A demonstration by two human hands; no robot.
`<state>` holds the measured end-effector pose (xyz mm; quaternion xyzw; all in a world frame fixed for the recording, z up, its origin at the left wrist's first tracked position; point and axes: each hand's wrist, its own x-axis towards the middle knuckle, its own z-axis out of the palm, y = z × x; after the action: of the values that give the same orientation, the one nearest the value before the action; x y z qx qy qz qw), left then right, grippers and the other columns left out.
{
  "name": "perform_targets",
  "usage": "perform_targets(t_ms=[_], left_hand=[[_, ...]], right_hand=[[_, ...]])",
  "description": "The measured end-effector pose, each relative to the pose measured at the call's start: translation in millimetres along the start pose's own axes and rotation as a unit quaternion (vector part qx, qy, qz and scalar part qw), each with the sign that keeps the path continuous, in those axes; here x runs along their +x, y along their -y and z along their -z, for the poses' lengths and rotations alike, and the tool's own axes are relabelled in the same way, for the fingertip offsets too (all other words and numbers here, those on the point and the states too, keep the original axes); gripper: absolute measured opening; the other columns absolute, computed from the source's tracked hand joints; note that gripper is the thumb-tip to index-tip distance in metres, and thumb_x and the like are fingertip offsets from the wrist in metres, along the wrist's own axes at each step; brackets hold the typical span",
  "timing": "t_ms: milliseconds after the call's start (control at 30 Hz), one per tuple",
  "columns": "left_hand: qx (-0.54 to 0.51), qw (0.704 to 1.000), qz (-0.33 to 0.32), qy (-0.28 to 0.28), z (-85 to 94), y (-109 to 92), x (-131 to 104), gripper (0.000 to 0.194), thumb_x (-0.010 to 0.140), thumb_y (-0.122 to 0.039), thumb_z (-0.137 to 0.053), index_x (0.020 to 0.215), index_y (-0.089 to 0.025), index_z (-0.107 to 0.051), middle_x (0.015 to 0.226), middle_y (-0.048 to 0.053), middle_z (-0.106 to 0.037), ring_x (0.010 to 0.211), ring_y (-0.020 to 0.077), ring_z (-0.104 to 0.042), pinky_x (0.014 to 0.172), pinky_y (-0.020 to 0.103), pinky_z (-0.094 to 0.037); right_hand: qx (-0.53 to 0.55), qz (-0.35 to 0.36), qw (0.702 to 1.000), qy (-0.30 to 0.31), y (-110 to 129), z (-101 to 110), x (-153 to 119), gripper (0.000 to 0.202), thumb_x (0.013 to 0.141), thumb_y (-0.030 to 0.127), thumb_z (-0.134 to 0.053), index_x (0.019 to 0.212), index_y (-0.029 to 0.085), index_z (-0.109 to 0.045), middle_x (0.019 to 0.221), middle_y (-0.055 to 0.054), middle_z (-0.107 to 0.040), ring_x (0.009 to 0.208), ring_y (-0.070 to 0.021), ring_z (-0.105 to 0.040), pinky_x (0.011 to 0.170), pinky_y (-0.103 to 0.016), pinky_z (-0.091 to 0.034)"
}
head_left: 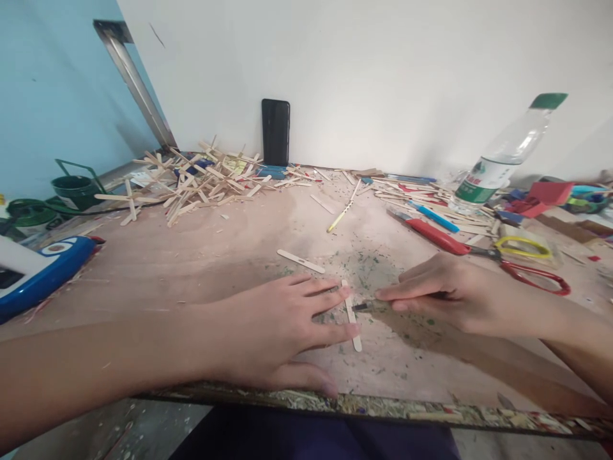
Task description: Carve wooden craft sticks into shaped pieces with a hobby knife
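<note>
My left hand lies flat with its fingers spread. Two of its fingertips press a wooden craft stick against the table. My right hand pinches a small knife blade, whose dark tip meets the middle of that stick from the right; most of the blade's rear end is hidden by the fingers. A second craft stick, with a small slot or mark at its middle, rests just beyond my left fingers.
Joined craft sticks pile up at the back left, near an upright phone. On the right are a red utility knife, a blue cutter, scissors and a water bottle. A blue-and-white object stands far left.
</note>
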<state>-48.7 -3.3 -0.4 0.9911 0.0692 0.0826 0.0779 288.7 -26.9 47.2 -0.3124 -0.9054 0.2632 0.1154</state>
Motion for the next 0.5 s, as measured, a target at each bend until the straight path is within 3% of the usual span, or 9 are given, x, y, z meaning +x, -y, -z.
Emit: perform_targets(t_ms=[267,500], left_hand=[[-0.016,1.000,-0.005,-0.008,1.7,-0.8,1.5,0.074,0.118,-0.072,-0.065,0.167,-0.017,-0.072,0.176,0.030,-0.059,0.166,0.0513,-0.058,0.139,0.065,-0.048],[-0.016,1.000,-0.009,-0.021,0.0,-0.4,1.1,0.075,0.118,-0.074,-0.064,0.166,-0.018,-0.072,0.175,0.030,-0.061,0.165,0.0499,-0.060,0.138,0.063,-0.049]], right_hand=[[-0.056,0.022,0.998,0.012,2.3,3.8,-5.0,0.042,0.123,0.021,-0.053,0.135,0.013,-0.092,0.115,-0.022,-0.092,0.085,-0.0271,-0.086,0.069,-0.037,-0.055],[-0.024,0.001,1.000,-0.018,1.4,0.0,-1.1,0.038,0.125,0.030,-0.058,0.132,0.020,-0.093,0.108,-0.012,-0.094,0.080,-0.0215,-0.087,0.064,-0.029,-0.057]])
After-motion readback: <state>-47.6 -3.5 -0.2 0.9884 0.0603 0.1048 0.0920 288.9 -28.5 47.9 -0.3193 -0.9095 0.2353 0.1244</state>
